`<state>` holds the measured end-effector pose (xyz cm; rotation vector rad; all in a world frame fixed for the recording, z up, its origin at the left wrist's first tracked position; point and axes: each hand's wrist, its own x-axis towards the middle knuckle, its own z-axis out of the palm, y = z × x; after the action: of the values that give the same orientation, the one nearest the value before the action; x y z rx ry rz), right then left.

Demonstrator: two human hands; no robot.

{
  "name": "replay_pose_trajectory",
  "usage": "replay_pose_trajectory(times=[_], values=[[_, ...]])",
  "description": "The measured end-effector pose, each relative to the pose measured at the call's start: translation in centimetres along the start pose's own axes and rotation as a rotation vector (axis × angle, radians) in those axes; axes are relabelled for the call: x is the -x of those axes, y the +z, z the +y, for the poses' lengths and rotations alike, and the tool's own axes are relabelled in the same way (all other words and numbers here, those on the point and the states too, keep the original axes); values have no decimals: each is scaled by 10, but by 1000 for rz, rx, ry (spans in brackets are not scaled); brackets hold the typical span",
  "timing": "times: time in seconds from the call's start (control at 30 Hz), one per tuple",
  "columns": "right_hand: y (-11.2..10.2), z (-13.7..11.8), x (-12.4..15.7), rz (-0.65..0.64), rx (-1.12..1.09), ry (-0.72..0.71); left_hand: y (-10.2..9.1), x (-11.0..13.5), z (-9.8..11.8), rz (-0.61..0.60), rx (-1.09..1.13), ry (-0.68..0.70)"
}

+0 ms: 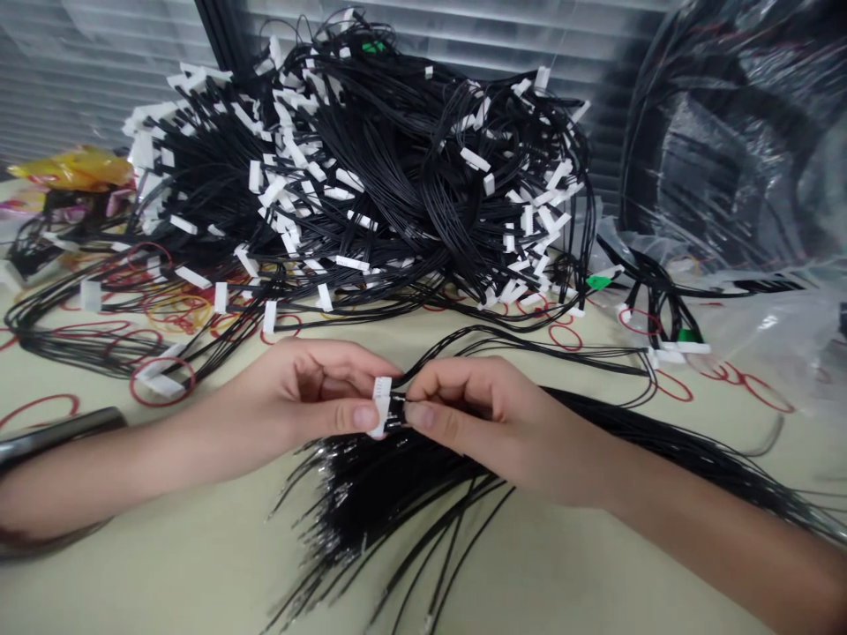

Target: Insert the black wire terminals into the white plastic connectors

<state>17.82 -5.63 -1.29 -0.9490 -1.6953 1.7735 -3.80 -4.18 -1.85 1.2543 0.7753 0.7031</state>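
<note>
Between thumb and fingers, my left hand (324,388) pinches a small white connector housing (382,406). My right hand (483,419) is closed on the black wires (395,411) at the connector's right side, its thumb and forefinger pressed together close to the housing. Which wire ends sit inside the housing I cannot make out. Below both hands a thick bundle of loose black wires (371,503) lies on the table, its bare metal-tipped ends fanned toward the left. The bundle runs off to the right under my right forearm.
A big heap of black cable harnesses (410,168) with white connectors fills the back of the table (165,564). Red rubber bands (163,381) lie scattered. A yellow plastic bag (72,168) sits at the left, and clear plastic wrapping (747,159) with dark coils stands at the right.
</note>
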Motion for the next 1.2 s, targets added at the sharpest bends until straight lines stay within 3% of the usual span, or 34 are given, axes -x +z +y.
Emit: replay_pose_trajectory(times=[0.1, 0.23, 0.33, 0.57, 1.2], values=[[2, 1, 1, 61, 118, -25, -2, -1, -1, -10, -49, 13], [8, 6, 1, 234, 303, -143, -5, -1, -2, 45, -153, 33], [13, 10, 2, 300, 284, -188, -6, 1, -1, 51, -171, 35], [17, 12, 2, 337, 183, -205, -7, 5, 1, 31, -244, -21], [23, 20, 4, 341, 364, -416, 3, 6, 1, 23, -310, -77]])
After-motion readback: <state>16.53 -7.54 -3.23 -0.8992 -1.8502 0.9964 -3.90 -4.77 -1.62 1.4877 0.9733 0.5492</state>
